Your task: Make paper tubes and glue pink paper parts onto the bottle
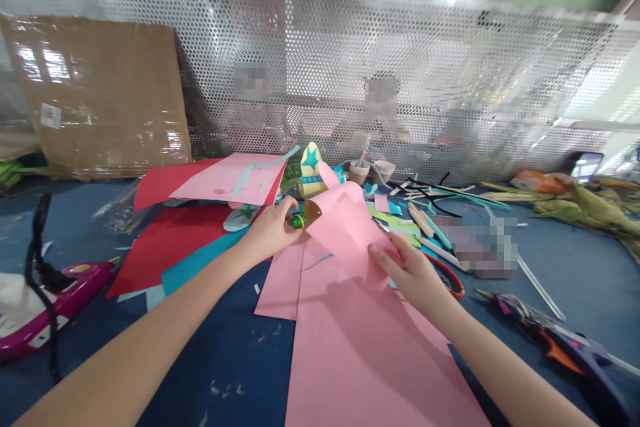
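Note:
My left hand [275,230] is closed around the green-capped neck of a bottle [313,212], whose amber-looking neck shows beside the fingers. A curved sheet of pink paper [340,230] hides the rest of the bottle. My right hand [413,267] pinches the right edge of this paper between thumb and fingers. Below both hands, a larger pink sheet [360,353] lies flat on the blue table [230,360]. The red handle of a pair of scissors [456,280] shows just beyond my right forearm.
Red paper [175,247] and blue paper [195,267] lie left. A glue gun [565,343] sits right; a magenta device [75,293] with a black cord is at left. Paper cups [384,171], markers and dry husks [580,207] are farther back. A perforated metal screen [325,53] stands behind.

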